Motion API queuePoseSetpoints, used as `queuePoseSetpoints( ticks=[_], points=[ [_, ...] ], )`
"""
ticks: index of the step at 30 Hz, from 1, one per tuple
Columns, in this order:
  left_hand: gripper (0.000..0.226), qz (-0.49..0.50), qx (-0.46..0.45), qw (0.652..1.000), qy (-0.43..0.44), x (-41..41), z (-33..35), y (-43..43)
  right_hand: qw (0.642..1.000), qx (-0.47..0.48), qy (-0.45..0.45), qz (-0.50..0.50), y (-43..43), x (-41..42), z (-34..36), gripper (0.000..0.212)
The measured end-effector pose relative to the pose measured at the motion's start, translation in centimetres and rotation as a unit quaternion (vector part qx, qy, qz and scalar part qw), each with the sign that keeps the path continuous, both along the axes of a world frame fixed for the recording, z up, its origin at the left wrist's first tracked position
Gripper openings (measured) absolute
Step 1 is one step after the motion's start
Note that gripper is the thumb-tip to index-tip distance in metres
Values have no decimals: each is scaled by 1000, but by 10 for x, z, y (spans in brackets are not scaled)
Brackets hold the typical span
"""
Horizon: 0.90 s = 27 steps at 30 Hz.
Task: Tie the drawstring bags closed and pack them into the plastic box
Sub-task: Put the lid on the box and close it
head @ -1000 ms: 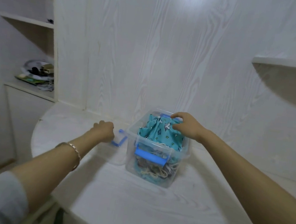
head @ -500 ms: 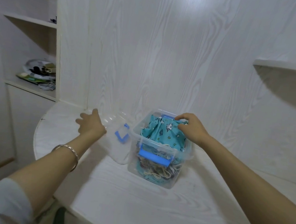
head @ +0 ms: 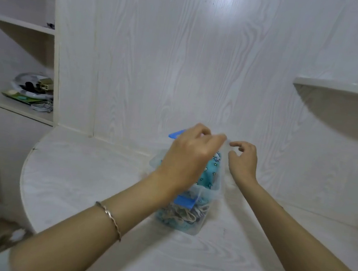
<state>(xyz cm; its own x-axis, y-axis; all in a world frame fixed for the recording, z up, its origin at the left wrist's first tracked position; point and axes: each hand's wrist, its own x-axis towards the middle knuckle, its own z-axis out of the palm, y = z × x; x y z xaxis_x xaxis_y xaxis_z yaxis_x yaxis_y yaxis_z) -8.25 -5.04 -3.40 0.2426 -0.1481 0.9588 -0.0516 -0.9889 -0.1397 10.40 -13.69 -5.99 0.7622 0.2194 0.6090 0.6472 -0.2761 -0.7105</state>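
Observation:
A clear plastic box [head: 194, 229] with a blue front latch stands on the white table [head: 81, 175]. Teal patterned drawstring bags [head: 210, 171] fill it up to the rim, and cords show through its lower wall. My left hand [head: 190, 156] grips the clear lid [head: 175, 134], which has a blue latch, and holds it tilted over the box's opening. My right hand [head: 243, 159] is at the lid's right edge with fingers curled, pinching it. The lid is transparent and blurred, so most of its outline is hard to see.
A white wood-grain wall rises just behind the box. Shelves at the left hold a round dish of small items [head: 32, 85] and a coiled cable. A curved shelf [head: 342, 88] juts out at the upper right. The table's rounded edge runs along the left.
My left hand has lifted the lid from the table at the left and carried it rightward over the box. My right hand has left the bags and moved to the lid's right edge.

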Motion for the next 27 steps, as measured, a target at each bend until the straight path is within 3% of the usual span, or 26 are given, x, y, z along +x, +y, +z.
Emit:
queuePoseSetpoints(
  ticks=[3,9,12,14,16,18,21,24,27],
  points=[
    [34,7,50,998,33,12,-18,-21,999,2,29,-24,-9,13,-8,20],
    [38,33,49,991,124,24,-40,-43,987,84,137,-17,-20,29,-20,12],
    [38,47,25,977,204,28,-46,-47,971,66,209,96,-14,33,-21,24],
    [27,45,-4,967,250,28,-44,-46,967,20,224,117,-9,33,-21,43],
    [32,42,-55,944,324,23,-41,-45,965,8,231,121,-3,35,-21,51],
    [59,69,-118,894,428,18,-37,-42,963,7,237,129,1,35,-20,54],
    [76,123,-155,854,482,19,-37,-36,960,-9,242,142,7,34,-17,56],
    [76,129,-190,839,493,21,-35,-34,953,1,266,144,11,38,-13,58],
    [62,115,-206,837,495,23,-30,-34,944,20,301,136,12,44,-10,55]
  ],
)
